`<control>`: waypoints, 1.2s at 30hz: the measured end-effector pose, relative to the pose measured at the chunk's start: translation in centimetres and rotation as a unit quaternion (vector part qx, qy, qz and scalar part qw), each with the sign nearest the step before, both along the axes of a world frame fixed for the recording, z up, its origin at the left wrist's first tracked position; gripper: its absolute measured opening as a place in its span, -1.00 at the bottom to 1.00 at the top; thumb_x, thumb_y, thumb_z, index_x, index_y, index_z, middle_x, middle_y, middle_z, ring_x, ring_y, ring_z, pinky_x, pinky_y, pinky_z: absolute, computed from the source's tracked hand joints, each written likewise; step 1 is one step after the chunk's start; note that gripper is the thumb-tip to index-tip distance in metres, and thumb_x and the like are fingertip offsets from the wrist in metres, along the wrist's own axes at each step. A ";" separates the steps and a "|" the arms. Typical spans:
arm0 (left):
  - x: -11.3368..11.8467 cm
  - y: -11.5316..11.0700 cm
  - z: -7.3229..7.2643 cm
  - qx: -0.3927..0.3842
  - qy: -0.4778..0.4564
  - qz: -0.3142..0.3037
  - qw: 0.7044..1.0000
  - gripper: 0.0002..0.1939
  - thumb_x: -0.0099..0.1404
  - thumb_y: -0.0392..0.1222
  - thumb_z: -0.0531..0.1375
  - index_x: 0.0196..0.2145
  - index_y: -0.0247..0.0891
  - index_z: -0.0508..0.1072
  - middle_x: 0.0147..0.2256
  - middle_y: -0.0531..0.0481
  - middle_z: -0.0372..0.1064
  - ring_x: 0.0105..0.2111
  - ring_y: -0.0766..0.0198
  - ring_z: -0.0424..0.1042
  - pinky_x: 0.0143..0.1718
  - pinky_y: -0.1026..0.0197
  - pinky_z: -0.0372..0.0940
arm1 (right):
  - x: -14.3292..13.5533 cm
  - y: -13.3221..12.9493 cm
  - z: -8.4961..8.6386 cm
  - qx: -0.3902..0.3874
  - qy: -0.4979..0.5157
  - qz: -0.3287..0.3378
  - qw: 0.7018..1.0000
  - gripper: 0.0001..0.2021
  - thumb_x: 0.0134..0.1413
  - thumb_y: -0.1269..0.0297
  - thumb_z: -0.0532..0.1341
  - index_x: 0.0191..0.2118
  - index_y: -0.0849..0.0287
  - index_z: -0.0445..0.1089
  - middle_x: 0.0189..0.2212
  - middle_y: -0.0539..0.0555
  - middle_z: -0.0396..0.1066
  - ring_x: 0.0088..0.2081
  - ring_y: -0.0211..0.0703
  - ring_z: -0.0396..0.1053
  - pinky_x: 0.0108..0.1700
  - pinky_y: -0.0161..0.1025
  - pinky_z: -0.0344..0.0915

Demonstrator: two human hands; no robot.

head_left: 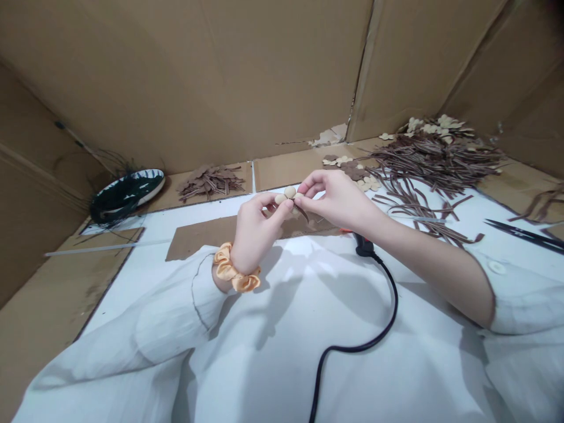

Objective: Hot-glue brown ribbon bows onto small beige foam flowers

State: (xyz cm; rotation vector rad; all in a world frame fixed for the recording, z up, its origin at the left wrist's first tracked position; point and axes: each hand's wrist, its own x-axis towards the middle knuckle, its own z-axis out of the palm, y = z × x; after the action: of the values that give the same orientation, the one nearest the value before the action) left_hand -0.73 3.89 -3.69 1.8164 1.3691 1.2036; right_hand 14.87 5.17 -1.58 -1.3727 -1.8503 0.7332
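Note:
Between my two hands is a small cream flower-shaped piece [289, 192] with rounded petals, and a thin brown strip [302, 215] hangs below it. My left hand [259, 226] pinches its left petals between thumb and fingers; an orange scrunchie [235, 269] circles that wrist. From the right, my right hand [332, 198] pinches the piece's right edge with thumb and forefinger. Directly beneath lies a flat brown cardboard strip [202, 235]. Near my right forearm, a black tool [363, 245] with a black cord rests on the white surface, partly hidden by that arm.
Brown strips [436, 158] are heaped at the back right, with cream flower pieces [440, 124] behind them. Brown flower pieces with strips [211, 180] lie at the back left, beside a dish [150, 182] of dark green wiry strands. Black tweezers [524, 235] lie far right. Cardboard walls surround the table.

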 end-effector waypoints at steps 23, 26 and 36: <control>0.0 0.1 0.1 -0.010 -0.016 0.025 1.000 -0.80 0.17 -0.13 0.16 -0.52 -0.29 0.45 -0.52 0.05 0.33 -0.49 0.33 0.20 -0.45 0.29 0.11 | -0.3 -0.2 -0.3 -0.040 0.064 0.035 0.997 -0.79 -0.13 0.29 0.30 -0.32 0.22 0.34 -0.50 0.00 0.41 -0.38 -0.22 0.39 -0.39 -0.35 0.21; -0.1 0.1 0.1 -0.013 -0.019 0.026 0.999 -0.80 0.17 -0.13 0.16 -0.49 -0.30 0.47 -0.48 0.02 0.38 -0.46 0.31 0.24 -0.42 0.28 0.15 | -0.3 -0.1 -0.4 -0.038 0.073 0.044 0.996 -0.80 -0.12 0.31 0.29 -0.32 0.22 0.33 -0.51 -0.02 0.39 -0.40 -0.24 0.37 -0.40 -0.36 0.20; 0.1 0.0 0.2 -0.040 -0.026 -0.001 0.999 -0.81 0.17 -0.11 0.17 -0.39 -0.31 0.47 -0.31 -0.06 0.46 -0.32 0.23 0.34 -0.36 0.29 0.21 | 0.4 0.3 0.2 -0.094 0.087 0.047 0.991 -0.87 -0.10 0.37 0.26 -0.35 0.23 0.36 -0.51 -0.03 0.40 -0.56 -0.37 0.26 -0.53 -0.40 0.14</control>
State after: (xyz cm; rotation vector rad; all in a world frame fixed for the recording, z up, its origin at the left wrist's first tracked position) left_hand -0.65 3.85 -3.49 1.7195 1.3676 1.1694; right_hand 15.28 5.50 -1.34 -1.2987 -1.7511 1.0657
